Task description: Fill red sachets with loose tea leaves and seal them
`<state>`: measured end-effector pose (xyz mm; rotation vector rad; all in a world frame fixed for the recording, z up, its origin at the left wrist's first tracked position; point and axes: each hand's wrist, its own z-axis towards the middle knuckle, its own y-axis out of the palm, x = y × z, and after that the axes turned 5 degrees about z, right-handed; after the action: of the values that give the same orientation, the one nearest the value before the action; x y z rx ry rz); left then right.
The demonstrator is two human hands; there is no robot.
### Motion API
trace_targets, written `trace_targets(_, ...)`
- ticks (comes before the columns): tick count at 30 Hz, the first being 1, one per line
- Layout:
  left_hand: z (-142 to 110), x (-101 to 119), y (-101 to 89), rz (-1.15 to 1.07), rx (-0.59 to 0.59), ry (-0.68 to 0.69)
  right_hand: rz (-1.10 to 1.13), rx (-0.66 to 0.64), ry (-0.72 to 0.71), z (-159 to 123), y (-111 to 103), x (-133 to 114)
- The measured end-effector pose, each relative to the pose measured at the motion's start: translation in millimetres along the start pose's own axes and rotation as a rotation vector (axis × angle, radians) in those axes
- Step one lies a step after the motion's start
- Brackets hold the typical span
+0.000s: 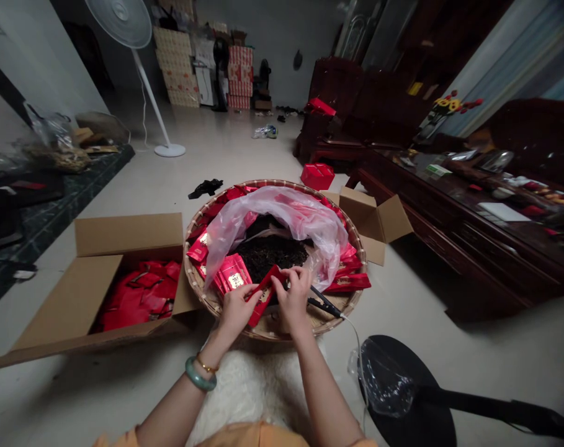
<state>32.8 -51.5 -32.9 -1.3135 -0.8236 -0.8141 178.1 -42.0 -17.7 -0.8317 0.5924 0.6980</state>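
Note:
My left hand (236, 311) pinches the lower left side of a slim red packet (262, 303) with gold lettering. At the packet's upper end, the fingers of my right hand (295, 299) are closed on its edge. The packet is held tilted over the near part of a round woven basket (194, 282). Dark, dry loose leaves (275, 253) lie beyond it inside a pinkish clear plastic bag (282, 208). A small stack of red packets (232, 273) rests left of my hands. Beside my right hand lies a black, tong-like tool with a cord (327, 304).
At left, an open cardboard box (67, 310) holds many red packets; another open box (393, 217) stands right of the basket. A black round stand base (402, 397) is on the floor at lower right. A white fan (151, 93) and dark wooden furniture (412, 217) stand farther off.

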Motion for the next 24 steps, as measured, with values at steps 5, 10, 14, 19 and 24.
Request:
trace_targets(5,-0.3,4.6,-4.4,0.086,-0.032,0.020,-0.009,-0.165,-0.164,4.7,-12.0,2.3)
trace_targets(10,1.4,9.9,-8.0,0.080,-0.054,0.012,0.078,-0.271,-0.211,6.6,-20.6,7.2)
trace_targets(14,4.6,6.7,-11.8,0.087,-0.044,0.012,0.152,-0.286,-0.100,4.4,-24.2,10.6)
trace_targets(19,5.1,8.9,-13.4,0.077,-0.105,0.047,0.195,-0.319,0.039,5.0,-28.1,14.2)
trace_targets(24,7.3,13.0,-13.9,0.027,-0.196,0.062,0.229,-0.321,-0.029,7.0,-34.5,11.5)
